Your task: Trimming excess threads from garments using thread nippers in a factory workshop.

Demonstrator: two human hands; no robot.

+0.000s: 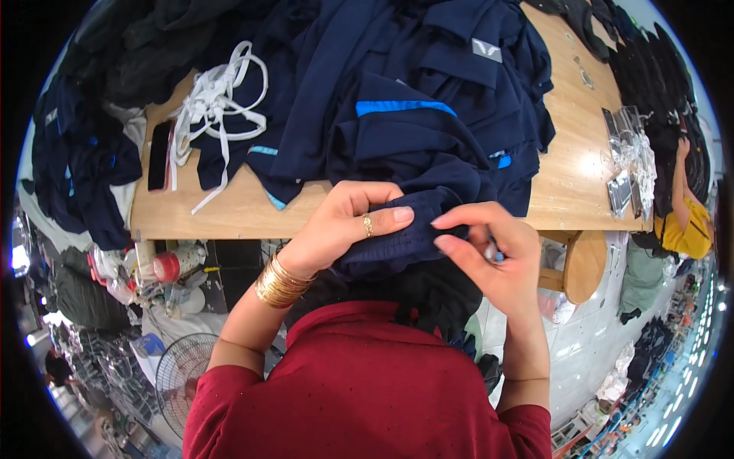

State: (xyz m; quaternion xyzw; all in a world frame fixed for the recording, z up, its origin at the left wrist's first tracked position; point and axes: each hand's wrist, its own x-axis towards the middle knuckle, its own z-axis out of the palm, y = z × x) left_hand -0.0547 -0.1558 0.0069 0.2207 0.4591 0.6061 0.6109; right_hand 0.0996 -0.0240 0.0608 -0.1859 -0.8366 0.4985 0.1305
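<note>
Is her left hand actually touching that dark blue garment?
Touching. The head view shows the left hand lying on the dark blue garment, thumb pressed into its bunched edge, with no gap between them.

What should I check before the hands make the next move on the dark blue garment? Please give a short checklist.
1. Left hand grips the navy garment: ok, thumb and fingers press on its gathered edge.
2. Right hand pinches the same edge: ok.
3. Small object in the right hand's fingers: cannot tell what it is.
4. Garment clear of the pile of navy clothes: not ok, it runs into the pile.
5. White cords away from the hands: ok.
</note>
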